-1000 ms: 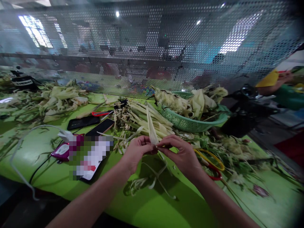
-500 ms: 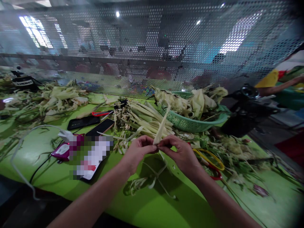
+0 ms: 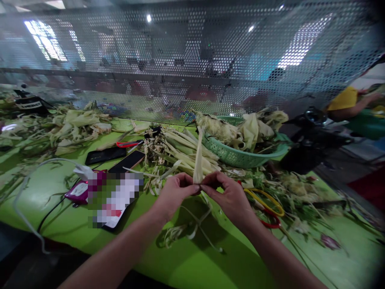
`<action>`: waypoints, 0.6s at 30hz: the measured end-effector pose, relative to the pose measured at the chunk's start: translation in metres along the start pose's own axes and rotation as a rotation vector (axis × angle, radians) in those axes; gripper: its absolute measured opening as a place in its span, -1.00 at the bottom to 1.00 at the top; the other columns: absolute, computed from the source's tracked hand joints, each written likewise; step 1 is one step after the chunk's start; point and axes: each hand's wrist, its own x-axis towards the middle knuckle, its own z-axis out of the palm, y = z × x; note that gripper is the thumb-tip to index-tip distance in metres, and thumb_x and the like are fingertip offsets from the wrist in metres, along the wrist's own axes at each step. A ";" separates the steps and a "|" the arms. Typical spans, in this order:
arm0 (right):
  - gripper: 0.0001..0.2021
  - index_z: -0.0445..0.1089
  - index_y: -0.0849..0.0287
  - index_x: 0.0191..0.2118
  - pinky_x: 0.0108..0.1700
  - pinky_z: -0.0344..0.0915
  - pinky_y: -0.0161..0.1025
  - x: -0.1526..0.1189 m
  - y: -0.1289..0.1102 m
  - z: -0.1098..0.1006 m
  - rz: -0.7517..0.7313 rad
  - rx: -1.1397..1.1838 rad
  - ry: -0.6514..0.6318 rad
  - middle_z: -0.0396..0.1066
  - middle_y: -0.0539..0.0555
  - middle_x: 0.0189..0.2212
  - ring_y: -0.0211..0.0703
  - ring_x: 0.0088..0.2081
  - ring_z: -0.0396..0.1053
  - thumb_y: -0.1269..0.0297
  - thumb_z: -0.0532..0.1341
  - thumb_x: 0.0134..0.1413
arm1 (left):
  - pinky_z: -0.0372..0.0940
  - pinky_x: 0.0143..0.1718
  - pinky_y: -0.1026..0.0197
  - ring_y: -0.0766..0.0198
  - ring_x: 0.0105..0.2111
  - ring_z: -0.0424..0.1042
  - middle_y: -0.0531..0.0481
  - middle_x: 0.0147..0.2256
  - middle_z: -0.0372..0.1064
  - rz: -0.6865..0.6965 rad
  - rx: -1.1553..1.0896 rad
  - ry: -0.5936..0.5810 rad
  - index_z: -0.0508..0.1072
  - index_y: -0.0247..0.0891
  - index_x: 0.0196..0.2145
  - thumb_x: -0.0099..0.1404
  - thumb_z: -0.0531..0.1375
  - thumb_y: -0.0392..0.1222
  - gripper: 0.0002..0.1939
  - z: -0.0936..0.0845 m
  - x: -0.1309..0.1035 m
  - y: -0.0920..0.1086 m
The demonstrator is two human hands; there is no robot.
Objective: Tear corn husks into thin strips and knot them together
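A pale strip of corn husk stands upright between my hands above the green table. My left hand pinches its lower end between thumb and fingers. From the other side, my right hand pinches the same base, fingertips nearly touching the left ones. Thin husk strands are beneath my hands on the table. Beyond them is a pile of long husk strips. Scissors with yellow and red handles lie beside my right hand.
A green basket of husks is behind, right of centre. Two dark phones, red-handled scissors, a purple pack and a white cable lie left. A perforated screen borders the back. A person's arm shows far right.
The husk strip between my hands has swung from leaning right to nearly upright. My hands have barely moved. At the far right, the other person's arm has shifted.
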 end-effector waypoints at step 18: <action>-0.97 0.48 0.11 -0.37 -0.24 0.32 -0.22 0.003 0.002 -0.005 -0.254 -0.146 -0.024 0.43 0.03 -0.41 -0.16 -0.33 0.38 0.32 0.28 0.06 | 0.28 -0.34 0.31 0.40 -0.51 0.39 0.01 -0.49 0.42 -0.133 -0.210 0.011 0.41 -0.36 -0.46 -0.10 0.40 -0.32 -0.75 -0.002 0.000 0.001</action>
